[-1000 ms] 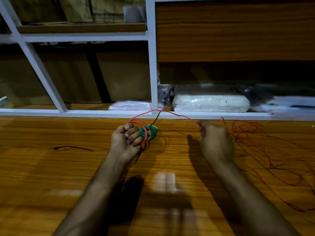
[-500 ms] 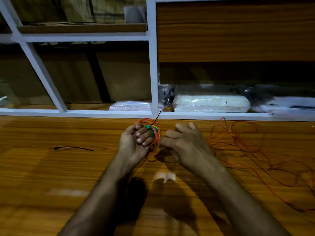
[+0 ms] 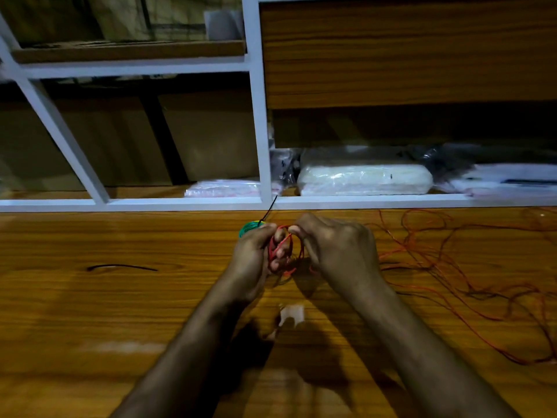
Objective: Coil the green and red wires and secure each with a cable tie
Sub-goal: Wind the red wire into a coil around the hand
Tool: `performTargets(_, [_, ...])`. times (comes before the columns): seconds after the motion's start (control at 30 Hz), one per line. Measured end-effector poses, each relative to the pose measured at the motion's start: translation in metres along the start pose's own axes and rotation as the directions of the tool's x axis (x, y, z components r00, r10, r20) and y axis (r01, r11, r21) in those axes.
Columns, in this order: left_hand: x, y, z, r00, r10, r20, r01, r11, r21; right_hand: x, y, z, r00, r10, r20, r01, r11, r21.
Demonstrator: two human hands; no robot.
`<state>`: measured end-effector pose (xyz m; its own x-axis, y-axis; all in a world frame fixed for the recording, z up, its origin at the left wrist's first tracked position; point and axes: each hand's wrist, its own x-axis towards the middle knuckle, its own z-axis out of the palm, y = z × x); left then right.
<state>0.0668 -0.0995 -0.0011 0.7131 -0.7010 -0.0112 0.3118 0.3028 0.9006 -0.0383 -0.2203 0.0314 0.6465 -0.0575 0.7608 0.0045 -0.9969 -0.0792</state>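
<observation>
My left hand (image 3: pixel 256 254) grips a small green wire coil (image 3: pixel 248 229) and the red loops (image 3: pixel 283 251) wound round its fingers. A black cable tie tail (image 3: pixel 269 211) sticks up from the green coil. My right hand (image 3: pixel 334 251) sits right beside the left, pinching the red wire at the top of the loops. The loose red wire (image 3: pixel 452 267) trails away in a tangle over the wooden table (image 3: pixel 120 312) to the right. A second black cable tie (image 3: pixel 120 267) lies flat on the table to the left.
A white-framed shelf (image 3: pixel 262 131) runs along the table's far edge. Plastic-wrapped packets (image 3: pixel 364 181) lie on its lower level behind my hands. A small white scrap (image 3: pixel 291 315) lies on the table between my forearms.
My right hand came in from the right, carrying the red wire to the left hand, laying another loop on it. The loose tangle has shifted closer.
</observation>
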Motion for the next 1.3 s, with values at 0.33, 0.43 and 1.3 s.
performTargets(0.33, [-0.001,0.015,-0.011,0.922,-0.275,0.273,0.316,0.941,-0.122,0.008,0.024,-0.003,0.897,0.328,0.297,-0.363,0.929,0.070])
performTargets(0.43, [0.002,0.018,-0.026,0.909,-0.262,0.324,0.358,0.889,-0.284,0.010,0.032,-0.007,0.716,0.359,0.599,-0.687,0.516,0.512])
performTargets(1.3, [0.011,0.047,-0.080,0.988,-0.095,0.121,0.150,0.781,-0.606,-0.003,0.096,-0.026,0.742,0.524,0.418,-0.670,0.597,0.441])
